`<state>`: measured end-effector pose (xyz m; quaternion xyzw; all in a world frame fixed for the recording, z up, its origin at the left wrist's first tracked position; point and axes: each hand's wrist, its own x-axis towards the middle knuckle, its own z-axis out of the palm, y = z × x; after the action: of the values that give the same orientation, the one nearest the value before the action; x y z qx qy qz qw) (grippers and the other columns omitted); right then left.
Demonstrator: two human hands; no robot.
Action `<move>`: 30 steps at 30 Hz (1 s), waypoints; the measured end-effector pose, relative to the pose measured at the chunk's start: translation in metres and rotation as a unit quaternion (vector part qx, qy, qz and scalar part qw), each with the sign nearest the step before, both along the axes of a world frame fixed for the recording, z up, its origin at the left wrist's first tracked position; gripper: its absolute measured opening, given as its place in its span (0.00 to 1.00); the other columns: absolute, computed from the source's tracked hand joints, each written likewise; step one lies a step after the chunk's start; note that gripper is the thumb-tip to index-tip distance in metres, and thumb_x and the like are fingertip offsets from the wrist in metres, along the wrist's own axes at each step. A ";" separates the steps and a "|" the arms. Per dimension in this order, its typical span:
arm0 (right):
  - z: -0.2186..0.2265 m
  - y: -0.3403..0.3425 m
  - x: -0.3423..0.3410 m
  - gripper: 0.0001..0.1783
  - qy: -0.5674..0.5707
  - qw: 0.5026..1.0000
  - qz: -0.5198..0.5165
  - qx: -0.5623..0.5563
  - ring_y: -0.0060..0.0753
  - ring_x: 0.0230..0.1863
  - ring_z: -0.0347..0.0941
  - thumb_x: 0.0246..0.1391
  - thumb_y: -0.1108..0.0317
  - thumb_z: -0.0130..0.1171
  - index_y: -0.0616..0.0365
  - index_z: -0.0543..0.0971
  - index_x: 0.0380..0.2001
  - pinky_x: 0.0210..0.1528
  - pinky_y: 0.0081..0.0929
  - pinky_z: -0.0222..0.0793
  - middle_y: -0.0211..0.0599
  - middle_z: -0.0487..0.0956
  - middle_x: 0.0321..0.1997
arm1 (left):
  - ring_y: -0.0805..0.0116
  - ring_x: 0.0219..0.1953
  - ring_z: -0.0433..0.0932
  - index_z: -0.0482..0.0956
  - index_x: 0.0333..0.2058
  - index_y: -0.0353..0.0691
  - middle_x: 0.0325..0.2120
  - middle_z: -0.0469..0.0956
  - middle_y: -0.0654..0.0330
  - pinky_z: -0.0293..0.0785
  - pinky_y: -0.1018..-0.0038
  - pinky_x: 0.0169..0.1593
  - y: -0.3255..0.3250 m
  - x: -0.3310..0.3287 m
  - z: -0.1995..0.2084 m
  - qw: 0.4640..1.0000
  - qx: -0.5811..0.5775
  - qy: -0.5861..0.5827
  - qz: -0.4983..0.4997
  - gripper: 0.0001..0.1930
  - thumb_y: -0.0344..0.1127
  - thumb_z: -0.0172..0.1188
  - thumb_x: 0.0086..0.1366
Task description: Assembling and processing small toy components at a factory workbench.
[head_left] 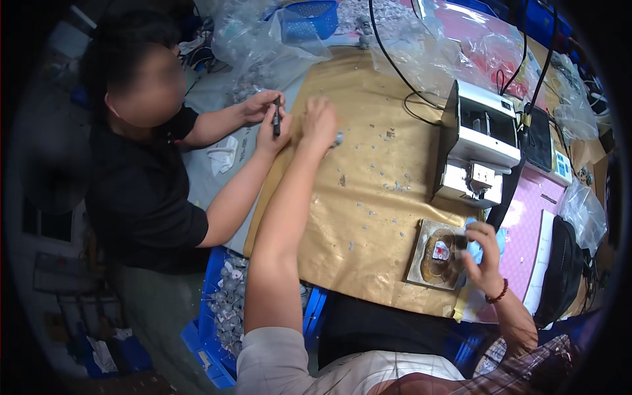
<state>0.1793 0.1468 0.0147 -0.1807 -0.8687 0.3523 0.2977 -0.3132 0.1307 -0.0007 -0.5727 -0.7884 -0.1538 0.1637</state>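
My left hand (319, 124) reaches across to the far left part of the brown paper-covered table. Motion smears its fingers, so their grip is unclear. Right beside it is a small grey piece (338, 139). At the near right, my right hand (486, 262) has its thumb and fingers apart, at the right edge of a square metal fixture (415, 271). The fixture has an oval, brownish-rimmed recess, where a small whitish piece with a red spot (440, 251) lies. Some blue cloth or film (501, 241) shows behind my right fingers.
A co-worker (141, 191) on the left holds a black pen-like tool (276, 122). A white-and-black machine (484, 141) with cables stands at the right. Small grey bits (372, 166) dot the brown paper (342, 263). A blue bin (214, 276) of grey parts sits below the table edge.
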 end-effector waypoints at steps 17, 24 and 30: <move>0.071 -0.036 -0.007 0.15 0.020 0.880 0.128 -0.456 0.21 0.38 0.78 0.65 0.74 0.56 0.68 0.74 0.52 0.43 0.20 0.76 0.36 0.81 0.45 | 0.76 0.37 0.78 0.70 0.44 0.39 0.35 0.76 0.63 0.78 0.74 0.41 -0.138 0.282 0.085 0.358 -0.137 -0.893 -0.235 0.08 0.35 0.55 0.73; 0.052 -0.035 0.014 0.10 -0.085 0.975 0.046 -0.201 0.31 0.30 0.79 0.57 0.80 0.61 0.64 0.83 0.42 0.34 0.26 0.73 0.42 0.82 0.34 | 0.74 0.41 0.78 0.69 0.53 0.38 0.43 0.76 0.61 0.78 0.74 0.43 -0.161 0.303 0.044 0.485 -0.086 -0.859 -0.142 0.16 0.32 0.60 0.69; 0.020 -0.027 0.009 0.19 -0.085 0.976 0.085 0.180 0.37 0.31 0.76 0.43 0.72 0.66 0.57 0.81 0.42 0.32 0.33 0.74 0.35 0.77 0.34 | 0.63 0.42 0.79 0.75 0.45 0.36 0.38 0.77 0.56 0.75 0.68 0.46 -0.160 0.314 0.029 0.801 -0.027 -0.569 -0.185 0.15 0.27 0.67 0.59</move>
<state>0.1878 0.1202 0.0345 -0.0788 -0.9521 0.1981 0.2191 0.0013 -0.0293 0.0284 -0.5216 -0.6223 -0.4583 -0.3613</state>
